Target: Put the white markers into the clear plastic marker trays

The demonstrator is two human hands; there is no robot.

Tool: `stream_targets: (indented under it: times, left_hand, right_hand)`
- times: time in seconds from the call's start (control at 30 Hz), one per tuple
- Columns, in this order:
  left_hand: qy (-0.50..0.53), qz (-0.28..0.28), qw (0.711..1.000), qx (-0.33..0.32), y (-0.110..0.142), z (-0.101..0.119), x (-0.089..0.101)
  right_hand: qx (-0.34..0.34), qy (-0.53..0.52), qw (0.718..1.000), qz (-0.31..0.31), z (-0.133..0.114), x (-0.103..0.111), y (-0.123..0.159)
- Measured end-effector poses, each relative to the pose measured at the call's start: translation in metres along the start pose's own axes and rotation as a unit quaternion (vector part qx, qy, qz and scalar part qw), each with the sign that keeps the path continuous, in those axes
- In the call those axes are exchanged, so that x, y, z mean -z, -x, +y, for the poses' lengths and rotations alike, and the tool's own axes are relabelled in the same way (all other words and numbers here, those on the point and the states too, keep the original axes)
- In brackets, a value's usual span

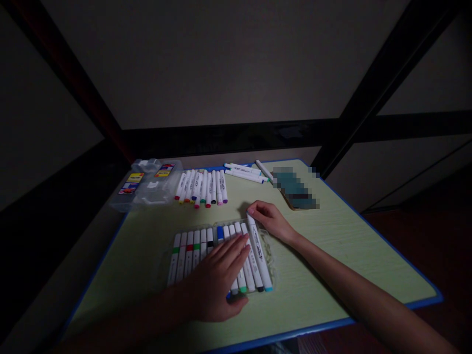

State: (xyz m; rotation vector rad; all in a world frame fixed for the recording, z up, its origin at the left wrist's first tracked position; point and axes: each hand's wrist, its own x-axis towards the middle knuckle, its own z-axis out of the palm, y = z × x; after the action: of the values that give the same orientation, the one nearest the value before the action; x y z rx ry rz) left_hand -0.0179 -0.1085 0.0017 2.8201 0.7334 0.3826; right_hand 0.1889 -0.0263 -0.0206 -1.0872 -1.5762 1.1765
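Observation:
A clear plastic tray (272,260) lies in the middle of the table and holds a row of several white markers with coloured bands. My left hand (216,280) lies flat on that row, fingers stretched out and together, covering the middle markers. My right hand (269,219) pinches the top end of the rightmost marker (258,253), a white one with a teal cap at its near end. That marker lies at the right edge of the row.
Another group of loose markers (202,187) lies further back, with a few more markers (245,172) behind them. A clear plastic case (147,189) sits at the back left. A blurred teal object (295,189) lies at the back right. The pale green table (350,246) has blue edges.

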Motion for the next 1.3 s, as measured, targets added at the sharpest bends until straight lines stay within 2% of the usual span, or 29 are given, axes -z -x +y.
stream_targets:
  times: [0.2, 0.4, 0.53, 0.7, 0.93, 1.1, 1.3]
  left_hand:
    - [-0.006, -0.012, 1.000, 0.023, 0.001, -0.001, -0.003]
    - [-0.016, -0.033, 0.999, 0.023, 0.000, -0.001, -0.001]
    - [-0.017, -0.039, 0.999, 0.027, -0.001, -0.001, 0.001]
    - [-0.007, -0.040, 0.999, 0.025, -0.001, 0.000, 0.002]
    - [0.020, -0.040, 0.999, 0.022, -0.004, 0.000, 0.005]
    - [0.021, -0.041, 0.999, 0.024, -0.004, 0.000, 0.005]
    - [0.008, -0.057, 0.998, 0.025, -0.002, 0.000, 0.004]
  right_hand:
    - [0.013, -0.046, 0.999, 0.019, -0.003, -0.001, 0.002]
    - [0.012, -0.087, 0.996, 0.003, -0.011, 0.000, 0.004]
    - [0.012, -0.118, 0.992, -0.042, -0.013, 0.002, 0.007]
    - [0.010, -0.141, 0.980, -0.136, -0.012, 0.003, 0.011]
    - [0.048, -0.083, 0.973, -0.211, -0.017, 0.008, 0.014]
    - [0.032, -0.104, 0.972, -0.208, -0.016, 0.010, 0.014]
    - [-0.009, -0.200, 0.962, -0.184, -0.011, 0.013, 0.011]
